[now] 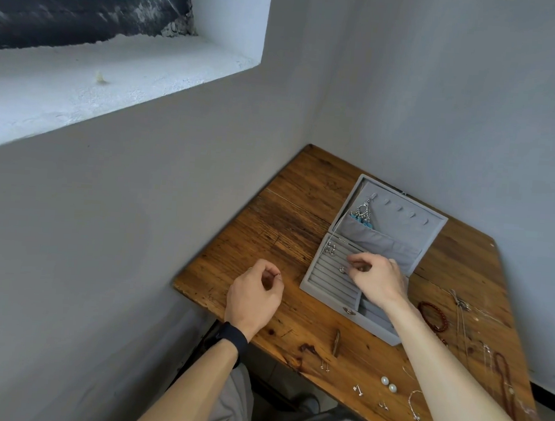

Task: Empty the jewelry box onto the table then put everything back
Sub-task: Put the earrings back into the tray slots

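Note:
A grey velvet jewelry box [310,286] lies open on the wooden table [288,221], its lid [432,227] leaning back. Silver and blue dangling earrings [363,213] hang from a hook inside the lid. Small silver earrings [331,249] sit in the ring rolls. My right hand [376,278] is over the ring rolls, fingertips pinched on a small silver piece [342,269]. My left hand [253,295] hovers left of the box, thumb and forefinger pinched on a tiny silver item I cannot identify.
On the table's right lie a red bead bracelet [433,315], thin silver chains [461,308] and a dark red bead necklace [504,380]. Near the front edge lie two pearl studs [388,383], several small silver studs [358,389] and a silver chain [415,407]. Walls border the table's left and back.

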Demonstrator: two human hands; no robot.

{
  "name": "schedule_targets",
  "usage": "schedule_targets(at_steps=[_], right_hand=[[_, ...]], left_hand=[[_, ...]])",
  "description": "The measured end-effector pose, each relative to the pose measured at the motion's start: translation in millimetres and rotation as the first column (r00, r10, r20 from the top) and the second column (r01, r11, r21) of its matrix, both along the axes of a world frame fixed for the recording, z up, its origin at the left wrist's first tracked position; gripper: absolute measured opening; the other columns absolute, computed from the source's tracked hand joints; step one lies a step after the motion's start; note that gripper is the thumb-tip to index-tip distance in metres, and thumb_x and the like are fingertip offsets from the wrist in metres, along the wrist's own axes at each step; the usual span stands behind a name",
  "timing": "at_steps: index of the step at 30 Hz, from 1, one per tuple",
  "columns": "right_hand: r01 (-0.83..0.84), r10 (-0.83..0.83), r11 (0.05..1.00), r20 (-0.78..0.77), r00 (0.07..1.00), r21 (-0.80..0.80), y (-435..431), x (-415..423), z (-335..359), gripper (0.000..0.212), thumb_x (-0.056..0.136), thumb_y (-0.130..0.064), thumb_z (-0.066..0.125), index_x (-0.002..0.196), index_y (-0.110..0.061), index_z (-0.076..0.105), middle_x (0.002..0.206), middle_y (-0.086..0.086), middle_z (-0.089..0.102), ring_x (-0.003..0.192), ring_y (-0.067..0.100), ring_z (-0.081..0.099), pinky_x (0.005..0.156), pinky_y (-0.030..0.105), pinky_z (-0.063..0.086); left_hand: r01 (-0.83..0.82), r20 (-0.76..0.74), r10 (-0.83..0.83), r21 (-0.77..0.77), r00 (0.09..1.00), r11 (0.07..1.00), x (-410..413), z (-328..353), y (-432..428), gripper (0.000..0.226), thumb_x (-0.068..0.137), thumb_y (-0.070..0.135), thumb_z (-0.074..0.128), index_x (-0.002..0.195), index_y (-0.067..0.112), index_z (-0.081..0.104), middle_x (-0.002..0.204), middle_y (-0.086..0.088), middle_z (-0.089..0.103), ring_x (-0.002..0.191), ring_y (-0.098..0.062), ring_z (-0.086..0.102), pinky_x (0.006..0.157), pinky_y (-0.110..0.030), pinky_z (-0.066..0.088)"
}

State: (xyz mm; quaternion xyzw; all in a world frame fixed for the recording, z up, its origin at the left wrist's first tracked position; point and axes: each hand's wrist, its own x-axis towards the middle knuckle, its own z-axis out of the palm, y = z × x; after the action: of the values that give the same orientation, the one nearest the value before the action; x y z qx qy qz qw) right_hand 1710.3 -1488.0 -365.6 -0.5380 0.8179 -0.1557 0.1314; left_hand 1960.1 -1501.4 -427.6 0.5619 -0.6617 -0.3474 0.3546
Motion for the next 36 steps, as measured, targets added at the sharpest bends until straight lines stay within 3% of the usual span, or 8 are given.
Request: schedule_targets(at_steps=[4, 12, 23, 29, 32, 36], right_hand=[[-0.091, 0.095, 0.995, -0.112, 0.989, 0.038, 0.8, -2.0, -4.4, 0.026, 0.092, -0.043, 0.064, 0.118, -0.043, 0.069, 0.124, -0.011, 0.067, 0.121, 0.022, 0.05, 0.099, 0.04, 0.042], [-0.046, 0.046, 0.999, -0.14, 0.989, 0.004, -4.2, 3.0, -9.0, 0.02, 0.088, -0.05, 0.068, 0.106, -0.041, 0.071, 0.111, -0.009, 0.071, 0.119, 0.022, 0.05, 0.095, 0.041, 0.038], [-0.044, 0.041, 0.999, -0.107, 0.993, -0.029, -1.8, 5.1, -9.0, 0.027, 0.09, -0.051, 0.063, 0.114, -0.039, 0.068, 0.108, -0.018, 0.071, 0.118, 0.018, 0.054, 0.095, 0.04, 0.035], [0.015, -0.029, 0.978, -0.064, 0.998, -0.21, 29.9, -2.6, -9.5, 0.019, 0.093, -0.041, 0.062, 0.11, -0.036, 0.068, 0.104, -0.017, 0.07, 0.109, 0.017, 0.056, 0.088, 0.037, 0.042], [0.037, -0.066, 0.967, -0.109, 0.992, -0.253, 60.9, -7.5, -26.5, 0.026, 0.094, -0.037, 0.061, 0.117, -0.028, 0.066, 0.118, -0.006, 0.069, 0.112, 0.019, 0.056, 0.087, 0.036, 0.044], [0.055, -0.074, 0.993, -0.189, 0.979, -0.104, 81.4, -6.4, -50.6, 0.05, 0.101, -0.05, 0.04, 0.144, -0.025, 0.047, 0.15, -0.005, 0.047, 0.139, 0.016, 0.039, 0.112, 0.043, 0.033]], left_hand=[[0.001, 0.006, -0.001, -0.001, 1.0, 1.0, -0.4, 1.0, 1.5, 0.006, 0.091, 0.033, 0.064, 0.093, 0.036, 0.059, 0.088, 0.019, 0.064, 0.077, 0.003, 0.058, 0.061, -0.016, 0.041], [-0.002, 0.025, 0.002, 0.01, 1.0, 1.0, -0.9, 2.1, 1.1, 0.006, 0.091, 0.034, 0.063, 0.092, 0.038, 0.058, 0.087, 0.019, 0.064, 0.076, 0.001, 0.058, 0.06, -0.019, 0.041], [-0.005, 0.017, 0.005, 0.01, 1.0, 1.0, -0.6, 2.0, 1.8, 0.006, 0.091, 0.033, 0.063, 0.092, 0.037, 0.059, 0.088, 0.019, 0.064, 0.076, 0.0, 0.06, 0.066, -0.025, 0.05], [-0.004, -0.048, 0.005, 0.021, 0.999, 1.0, 0.7, -2.6, 1.6, 0.007, 0.092, 0.033, 0.065, 0.095, 0.039, 0.061, 0.09, 0.02, 0.066, 0.085, 0.001, 0.061, 0.072, -0.022, 0.051], [0.022, -0.153, -0.011, 0.072, 0.988, 0.997, 2.9, 0.6, -2.9, 0.012, 0.093, 0.031, 0.066, 0.098, 0.041, 0.064, 0.096, 0.02, 0.068, 0.09, 0.001, 0.063, 0.077, -0.022, 0.053], [0.133, -0.284, -0.099, 0.102, 0.954, 0.986, -4.4, 21.0, -11.1, 0.013, 0.094, 0.026, 0.067, 0.094, 0.039, 0.068, 0.092, 0.016, 0.072, 0.074, -0.007, 0.07, 0.058, -0.014, 0.052]])
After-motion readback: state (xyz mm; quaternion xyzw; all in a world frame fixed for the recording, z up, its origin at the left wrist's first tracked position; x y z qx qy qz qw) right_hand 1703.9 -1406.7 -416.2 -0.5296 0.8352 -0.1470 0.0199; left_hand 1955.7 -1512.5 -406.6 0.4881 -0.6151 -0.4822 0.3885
